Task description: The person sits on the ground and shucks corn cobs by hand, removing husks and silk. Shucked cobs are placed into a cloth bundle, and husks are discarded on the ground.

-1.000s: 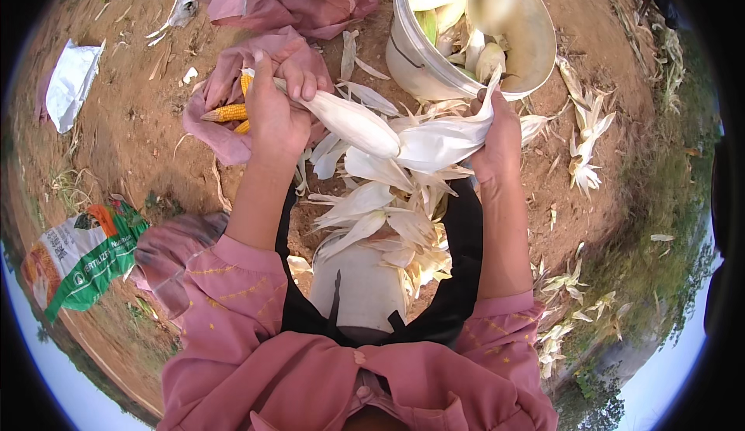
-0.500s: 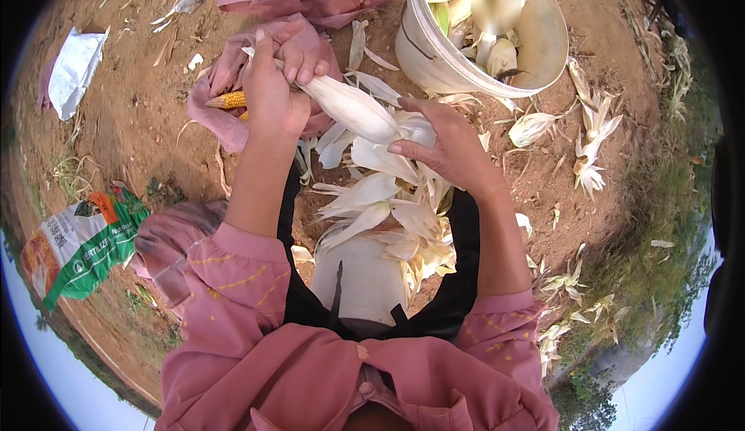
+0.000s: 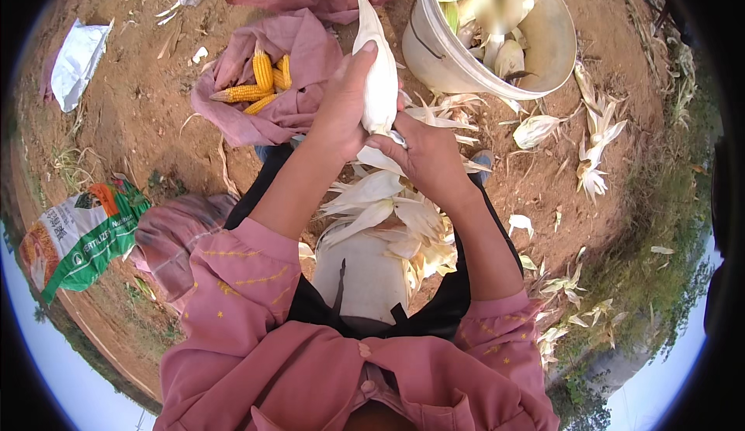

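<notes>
An ear of corn [image 3: 378,82] in its pale husk stands upright in my grip, tip pointing away from me. My left hand [image 3: 347,103] is wrapped round its middle, thumb along the husk. At its base, the fingers of my right hand [image 3: 425,152] are closed on the stalk end. Just left of my hands, several husked yellow corn cobs [image 3: 264,76] lie in an open pink sack [image 3: 310,43]. Loose peeled husks [image 3: 380,194] heap up between my knees, under my hands.
A white bucket [image 3: 434,51] holding unhusked ears stands at the far right. Between my legs is a pale upturned container [image 3: 361,268]. A printed fertilizer bag [image 3: 89,233] and a white sheet [image 3: 81,62] lie on the left. Husks [image 3: 596,140] litter the dirt to the right.
The ear has swung from slanting to upright, base toward me. My left hand has come right and nearer, off the pink sack, uncovering its cobs. My right hand has closed on the base.
</notes>
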A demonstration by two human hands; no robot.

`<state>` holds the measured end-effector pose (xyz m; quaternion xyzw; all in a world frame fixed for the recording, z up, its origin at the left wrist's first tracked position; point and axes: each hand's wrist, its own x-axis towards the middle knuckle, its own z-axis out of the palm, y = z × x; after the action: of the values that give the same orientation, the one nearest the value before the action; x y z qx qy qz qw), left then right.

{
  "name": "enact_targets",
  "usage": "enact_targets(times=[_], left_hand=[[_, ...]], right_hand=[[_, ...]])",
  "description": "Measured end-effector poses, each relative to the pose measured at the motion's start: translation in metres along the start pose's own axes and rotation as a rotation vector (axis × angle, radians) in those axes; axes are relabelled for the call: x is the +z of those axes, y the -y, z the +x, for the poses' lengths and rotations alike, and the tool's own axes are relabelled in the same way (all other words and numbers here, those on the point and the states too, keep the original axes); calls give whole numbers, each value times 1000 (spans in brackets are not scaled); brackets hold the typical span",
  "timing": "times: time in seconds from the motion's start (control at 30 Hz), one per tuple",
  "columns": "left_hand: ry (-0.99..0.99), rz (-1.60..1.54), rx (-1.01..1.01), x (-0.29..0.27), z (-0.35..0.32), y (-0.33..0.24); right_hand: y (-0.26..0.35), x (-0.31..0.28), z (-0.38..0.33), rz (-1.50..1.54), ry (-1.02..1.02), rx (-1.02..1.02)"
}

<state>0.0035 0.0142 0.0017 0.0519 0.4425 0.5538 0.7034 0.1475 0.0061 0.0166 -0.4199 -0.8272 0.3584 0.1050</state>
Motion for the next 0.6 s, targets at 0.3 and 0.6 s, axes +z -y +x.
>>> enact_targets(times=[0.3,0.6], left_hand=[[75,-126,-170,-2,0,-1],[-158,83,318,6,5,4]], right_hand=[[6,3,-9,69,-91,-136],[13,4,-27,88,350,-129]])
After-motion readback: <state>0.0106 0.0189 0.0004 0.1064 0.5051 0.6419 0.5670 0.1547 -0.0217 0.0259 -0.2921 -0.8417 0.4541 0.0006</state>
